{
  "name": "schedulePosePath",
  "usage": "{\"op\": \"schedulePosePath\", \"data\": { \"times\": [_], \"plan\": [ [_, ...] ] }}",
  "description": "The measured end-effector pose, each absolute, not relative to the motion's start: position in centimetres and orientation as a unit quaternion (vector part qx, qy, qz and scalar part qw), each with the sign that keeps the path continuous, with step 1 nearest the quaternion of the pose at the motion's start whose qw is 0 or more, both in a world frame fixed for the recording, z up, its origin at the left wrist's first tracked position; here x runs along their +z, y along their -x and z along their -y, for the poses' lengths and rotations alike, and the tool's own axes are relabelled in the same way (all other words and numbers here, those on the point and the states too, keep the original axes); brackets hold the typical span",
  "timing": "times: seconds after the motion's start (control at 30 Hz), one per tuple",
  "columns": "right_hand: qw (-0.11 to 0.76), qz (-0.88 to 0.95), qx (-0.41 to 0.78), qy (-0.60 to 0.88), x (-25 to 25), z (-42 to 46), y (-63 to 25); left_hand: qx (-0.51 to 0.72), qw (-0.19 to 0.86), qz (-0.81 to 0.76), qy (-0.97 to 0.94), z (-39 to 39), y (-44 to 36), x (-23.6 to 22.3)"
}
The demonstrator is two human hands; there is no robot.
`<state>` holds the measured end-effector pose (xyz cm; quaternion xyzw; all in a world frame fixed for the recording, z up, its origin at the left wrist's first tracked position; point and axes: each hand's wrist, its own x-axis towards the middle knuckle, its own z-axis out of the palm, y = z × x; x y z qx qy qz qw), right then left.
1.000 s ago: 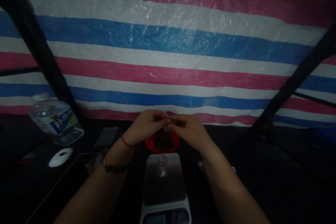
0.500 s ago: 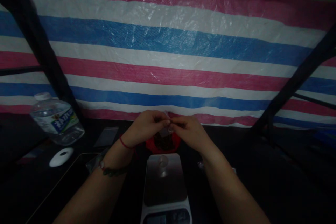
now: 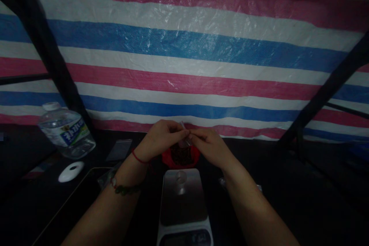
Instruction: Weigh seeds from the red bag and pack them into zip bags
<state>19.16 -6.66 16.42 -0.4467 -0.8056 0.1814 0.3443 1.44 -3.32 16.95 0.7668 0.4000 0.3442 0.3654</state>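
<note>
Both hands meet over a red container (image 3: pixel 166 159) that holds dark, crumbly material. My left hand (image 3: pixel 163 137) pinches one side of a small clear plastic bag (image 3: pixel 184 143), thumb and fingers together. My right hand (image 3: pixel 210 145) pinches the bag's other side, its fingertips nearly touching the left ones. What the bag contains is too dim to make out. Just nearer to me stands a digital scale (image 3: pixel 183 207) with a metal plate. A small clear round cup (image 3: pixel 181 178) appears on the plate's far end.
To the left are a large clear bottle (image 3: pixel 67 130), a white computer mouse (image 3: pixel 71 172) and a flat clear bag (image 3: pixel 119 150). A dark flat panel (image 3: pixel 75 203) lies by my left forearm. Crinkled plastic shows beside my right forearm. Striped sheeting (image 3: pixel 184 61) and black frame bars (image 3: pixel 323 96) stand behind.
The view has shifted slightly, so most things sit a little farther right. Both hands keep their pinch on the bag, with only a small shift of the fingers.
</note>
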Motion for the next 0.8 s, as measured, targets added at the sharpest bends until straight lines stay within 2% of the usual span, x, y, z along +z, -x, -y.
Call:
{"op": "schedulePosePath", "data": {
  "times": [0.27,0.5,0.8],
  "plan": [
    [0.358,0.801,0.188,0.442,16.16,6.87,-18.89,0.322,0.323,-0.435,-0.777,3.85,-1.49,17.67],
    [0.370,0.793,0.216,0.432,16.55,6.91,-19.15,0.328,0.395,-0.376,-0.772,3.65,-1.44,17.48],
    [0.400,0.776,0.253,0.417,16.31,6.62,-19.51,0.342,0.399,-0.354,-0.773,3.44,-1.51,17.19]
  ]
}}
